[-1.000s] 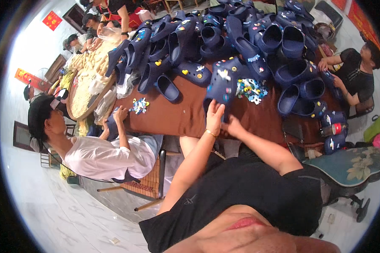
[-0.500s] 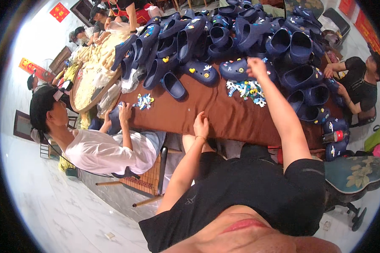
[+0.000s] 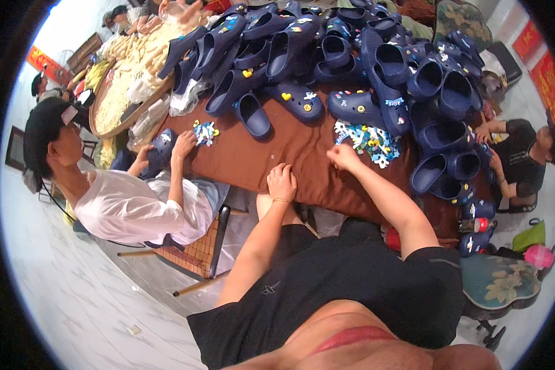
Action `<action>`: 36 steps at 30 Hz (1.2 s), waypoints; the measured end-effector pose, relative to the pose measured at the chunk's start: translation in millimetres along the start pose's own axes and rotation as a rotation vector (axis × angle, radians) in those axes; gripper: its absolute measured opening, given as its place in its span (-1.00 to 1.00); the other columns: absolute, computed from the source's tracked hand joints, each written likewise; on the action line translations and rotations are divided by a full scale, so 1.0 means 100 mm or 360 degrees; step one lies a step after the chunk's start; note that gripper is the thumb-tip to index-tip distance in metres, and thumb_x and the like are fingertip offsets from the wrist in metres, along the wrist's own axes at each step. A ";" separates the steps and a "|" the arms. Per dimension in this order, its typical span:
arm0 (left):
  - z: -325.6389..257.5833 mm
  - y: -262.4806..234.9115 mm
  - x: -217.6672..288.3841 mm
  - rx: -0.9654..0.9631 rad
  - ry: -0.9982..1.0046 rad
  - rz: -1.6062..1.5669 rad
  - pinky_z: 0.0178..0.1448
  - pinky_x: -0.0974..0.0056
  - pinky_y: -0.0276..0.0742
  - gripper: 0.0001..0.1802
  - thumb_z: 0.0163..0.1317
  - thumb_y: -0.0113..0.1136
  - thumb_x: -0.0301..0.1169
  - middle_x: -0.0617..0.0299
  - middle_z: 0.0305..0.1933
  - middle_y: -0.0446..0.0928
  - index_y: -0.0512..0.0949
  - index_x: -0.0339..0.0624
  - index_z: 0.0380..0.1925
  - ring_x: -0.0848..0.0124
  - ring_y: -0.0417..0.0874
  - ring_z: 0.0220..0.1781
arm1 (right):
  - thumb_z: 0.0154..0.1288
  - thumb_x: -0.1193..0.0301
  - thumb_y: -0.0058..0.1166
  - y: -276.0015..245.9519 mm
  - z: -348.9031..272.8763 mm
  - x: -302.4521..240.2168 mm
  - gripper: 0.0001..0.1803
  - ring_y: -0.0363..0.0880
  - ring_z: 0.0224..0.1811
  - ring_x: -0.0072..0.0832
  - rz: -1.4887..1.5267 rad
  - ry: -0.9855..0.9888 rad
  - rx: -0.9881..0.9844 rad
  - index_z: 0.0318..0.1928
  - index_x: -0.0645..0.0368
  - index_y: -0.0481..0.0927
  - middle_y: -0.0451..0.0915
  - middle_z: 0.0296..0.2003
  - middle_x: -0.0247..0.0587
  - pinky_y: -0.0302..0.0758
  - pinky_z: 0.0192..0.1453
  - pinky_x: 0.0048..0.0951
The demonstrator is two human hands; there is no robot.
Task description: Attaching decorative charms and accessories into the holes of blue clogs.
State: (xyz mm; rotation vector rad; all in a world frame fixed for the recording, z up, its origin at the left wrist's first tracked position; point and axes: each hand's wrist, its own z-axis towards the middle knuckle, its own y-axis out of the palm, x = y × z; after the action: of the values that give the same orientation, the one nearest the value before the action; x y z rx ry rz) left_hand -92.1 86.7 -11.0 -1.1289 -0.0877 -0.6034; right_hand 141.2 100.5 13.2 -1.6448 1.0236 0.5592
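Note:
My right hand (image 3: 344, 158) is over the brown cloth, its fingers closed together at the near-left edge of a pile of small colourful shoe charms (image 3: 376, 147). Whatever it may pinch is too small to make out. Near the table's front edge my left hand (image 3: 282, 183) lies on the cloth with fingers loosely extended, holding nothing. Just beyond the charms sits a navy clog (image 3: 353, 108) with several charms on it. To its left are another navy clog (image 3: 301, 103), with a yellow heart charm, and a plain-looking one (image 3: 253, 117).
Many navy clogs (image 3: 287, 52) are heaped across the far side of the brown-covered table (image 3: 240, 154). At left, a person in white handles a clog (image 3: 162, 148) beside a smaller charm pile (image 3: 206, 132). A round tray (image 3: 98, 126) stands beyond. Another person works at right.
My right hand has drawn back from the decorated clog to the near side of the charm pile. A navy clog now stands right behind that pile. My left hand has flattened onto the cloth.

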 end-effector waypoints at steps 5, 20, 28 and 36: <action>-0.04 -0.02 -0.11 0.0097 0.0026 -0.0101 -0.02 0.19 0.27 -0.75 -0.07 0.07 -0.40 0.24 -0.13 0.43 0.49 -0.08 -0.29 0.26 0.40 -0.07 | 0.08 0.25 0.05 -0.06 0.84 -0.91 -0.66 0.46 -0.65 -0.55 0.0301 -0.0262 0.0163 -0.24 0.26 0.47 0.51 -0.51 -0.24 0.42 -0.60 -0.52; -0.03 -0.03 -0.03 0.0041 -0.0005 -0.0187 -0.02 0.21 0.28 -0.71 -0.10 0.10 -0.43 0.25 -0.14 0.42 0.48 -0.11 -0.27 0.30 0.40 -0.06 | -0.09 0.07 0.19 -0.17 2.23 -1.97 -0.28 0.54 -0.59 -0.44 0.0354 0.0238 0.0552 -0.08 0.42 0.34 0.52 -0.34 -0.03 0.31 -0.71 -0.53; -0.03 -0.01 -0.04 0.0072 0.0022 -0.0173 -0.03 0.22 0.28 -0.70 -0.13 0.10 -0.42 0.26 -0.14 0.42 0.49 -0.10 -0.28 0.31 0.40 -0.06 | -0.04 0.35 -0.02 -0.23 1.94 -1.66 -0.72 0.45 -0.68 -0.42 0.0998 -0.0010 0.0335 -0.36 0.32 0.38 0.46 -0.54 -0.14 0.35 -0.71 -0.54; 0.05 -0.07 -0.03 0.0017 -0.0024 -0.0428 -0.02 0.16 0.27 -0.73 -0.01 0.09 -0.27 0.18 -0.14 0.44 0.50 -0.13 -0.31 0.23 0.40 -0.06 | -0.08 0.38 -0.01 -0.09 0.45 -0.24 -0.60 0.46 -0.39 -0.42 0.0300 -0.0305 0.0099 -0.18 0.32 0.38 0.49 -0.38 -0.16 0.42 -0.28 -0.41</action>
State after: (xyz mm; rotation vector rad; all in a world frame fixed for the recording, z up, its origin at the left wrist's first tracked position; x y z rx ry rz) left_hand -97.0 90.6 -4.3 -1.1198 -0.2587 -0.8324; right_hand 142.1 151.7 21.9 -1.4187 1.0485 0.7872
